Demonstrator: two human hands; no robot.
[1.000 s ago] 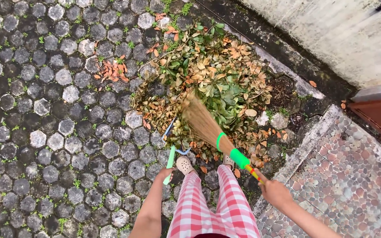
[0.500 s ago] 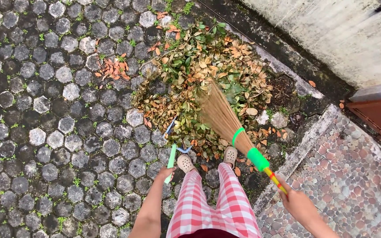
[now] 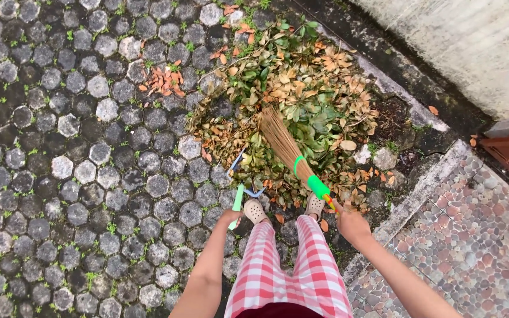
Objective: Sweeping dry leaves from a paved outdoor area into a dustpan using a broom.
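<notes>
Sweeping is the step in hand: the person's right hand (image 3: 351, 225) is wrapped closed around the striped handle of a straw broom (image 3: 287, 150), just below its bright green collar, and the bristles slant up and to the left into a broad leaf pile (image 3: 301, 112) of dry brown and fresh green leaves. The left hand (image 3: 230, 218) is curled shut on the pale green handle of a dustpan (image 3: 241, 187), whose blue-edged pan lies at the near left edge of the pile, mostly buried under leaves, so its mouth cannot be made out. Both beige clogs (image 3: 256, 211) stand at the pile's near edge, one just beside the dustpan handle, the other close to the broom's collar, below red-and-white checked trousers. The pile sits on hexagonal paving stones (image 3: 78, 176) with moss in the joints, close to a dark gutter strip along a pale wall (image 3: 466, 47); a small separate cluster of orange leaves (image 3: 163, 82) lies well apart to the upper left, and a pebble-set step (image 3: 472, 247) borders the right. Judging from this, the bristle tips are set in the middle of the heap, and the move that fits calls for a short, low pull toward the pan while the left hand keeps its lip pressed flat on the uneven stones, where leaves could slip beneath.
</notes>
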